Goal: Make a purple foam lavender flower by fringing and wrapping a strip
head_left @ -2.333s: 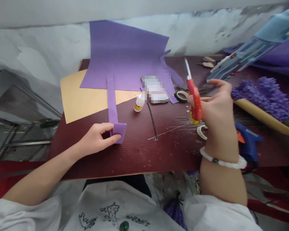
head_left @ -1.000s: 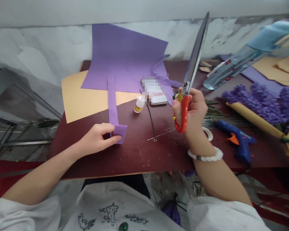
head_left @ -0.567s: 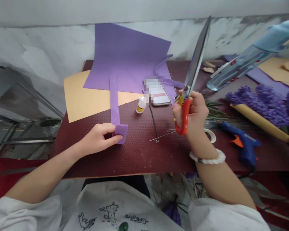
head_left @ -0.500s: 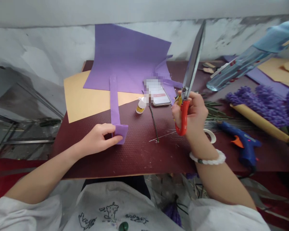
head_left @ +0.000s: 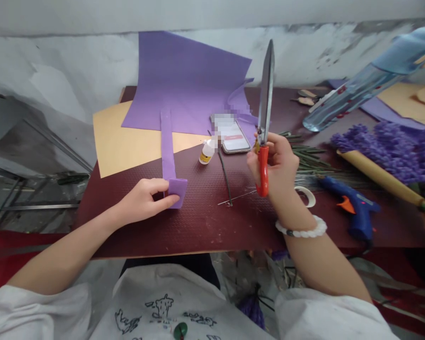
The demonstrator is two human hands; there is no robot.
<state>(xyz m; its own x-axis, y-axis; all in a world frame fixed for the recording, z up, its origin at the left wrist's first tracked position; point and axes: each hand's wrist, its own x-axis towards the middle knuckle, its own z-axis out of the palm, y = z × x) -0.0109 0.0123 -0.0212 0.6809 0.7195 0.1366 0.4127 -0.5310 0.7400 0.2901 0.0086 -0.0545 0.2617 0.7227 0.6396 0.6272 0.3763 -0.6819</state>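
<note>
Okay, left hand (head_left: 145,202) pinches purple strip (head_left: 167,151) at folded near end, long axis running away. Right hand (head_left: 282,165) grips scissors (head_left: 264,165), well right of strip.

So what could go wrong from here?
The folded purple strip is pinched by the left hand alone, so its layers might slip or spring open if that grip eases.

The small bottle stands close to the phone; a knock could tip it that way.

The blue glue gun lies near the table's front edge, its cord hanging over; a snag might pull it off.
</note>
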